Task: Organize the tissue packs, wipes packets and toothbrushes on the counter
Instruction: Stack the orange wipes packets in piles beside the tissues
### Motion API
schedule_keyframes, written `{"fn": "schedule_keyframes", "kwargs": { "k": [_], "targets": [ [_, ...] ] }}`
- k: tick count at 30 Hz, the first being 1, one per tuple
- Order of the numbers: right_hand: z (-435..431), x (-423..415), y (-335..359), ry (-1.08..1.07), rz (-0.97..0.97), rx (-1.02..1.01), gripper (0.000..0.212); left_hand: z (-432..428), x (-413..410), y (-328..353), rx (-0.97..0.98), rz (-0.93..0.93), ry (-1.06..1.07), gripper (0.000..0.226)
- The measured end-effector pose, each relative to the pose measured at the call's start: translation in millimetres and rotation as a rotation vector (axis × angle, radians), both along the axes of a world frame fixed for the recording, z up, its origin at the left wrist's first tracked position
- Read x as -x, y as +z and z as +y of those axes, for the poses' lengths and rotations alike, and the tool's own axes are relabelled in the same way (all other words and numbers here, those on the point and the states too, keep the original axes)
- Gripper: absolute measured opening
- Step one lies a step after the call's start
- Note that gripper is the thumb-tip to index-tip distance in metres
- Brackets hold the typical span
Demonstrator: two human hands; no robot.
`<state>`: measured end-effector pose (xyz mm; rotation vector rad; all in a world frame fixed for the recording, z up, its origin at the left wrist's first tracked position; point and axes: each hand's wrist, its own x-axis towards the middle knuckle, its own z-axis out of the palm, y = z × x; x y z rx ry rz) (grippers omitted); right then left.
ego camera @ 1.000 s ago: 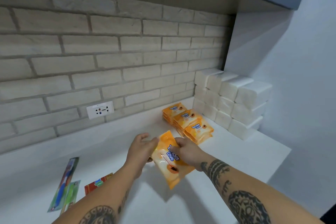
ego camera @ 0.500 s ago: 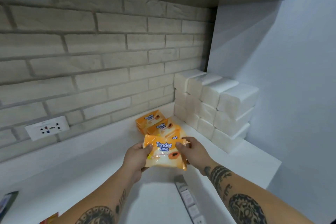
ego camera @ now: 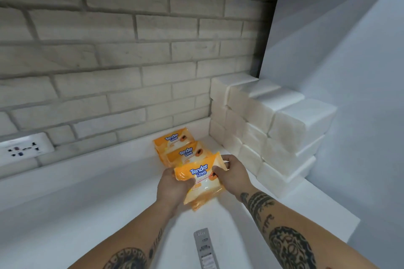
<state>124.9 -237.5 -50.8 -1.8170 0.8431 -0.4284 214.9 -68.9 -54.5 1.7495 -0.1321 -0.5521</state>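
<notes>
Both hands have the orange packet (ego camera: 200,178) between them: your left hand (ego camera: 172,189) closes on its left edge with the thumb on top, and your right hand (ego camera: 232,173) pinches its right upper corner. Neither hand is open; the fingers are wrapped around the film. The packet is tilted, and it sits low at the front of the row of packets (ego camera: 179,148) that lies on the counter (ego camera: 76,203) near the brick wall (ego camera: 131,50). I cannot tell if it already touches the packet under it or is a little above.

I judge the packet is light and soft. The film looks glossy, so it can slide in the fingers, and the middle will bend if you hold only one end. Take it by the two short edges, as you do now, and keep it flat when you lay it down.

To the right, the white tissue packs (ego camera: 273,129) stand in a stack against the side wall. They look soft too, so try not to push them with your right wrist. A long grey box (ego camera: 204,247) lies on the counter near you, between your forearms.
</notes>
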Motion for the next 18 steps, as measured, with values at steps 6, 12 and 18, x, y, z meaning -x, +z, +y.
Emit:
{"fn": "schedule_keyframes", "kwargs": {
  "k": [6, 12, 18],
  "targets": [
    [-16, -20, -16, 0.041, 0.115, 0.209, 0.033, -14, -6, -4, -0.273, -0.264, -0.131, 0.080],
    [-27, -26, -34, 0.062, 0.210, 0.331, 0.021, -26, -11, -17, -0.450, -0.346, -0.243, 0.065],
    [-30, -32, -44, 0.117, 0.229, 0.411, 0.025, -27, -14, -23, -0.665, -0.540, -0.269, 0.062]
  ]
}}
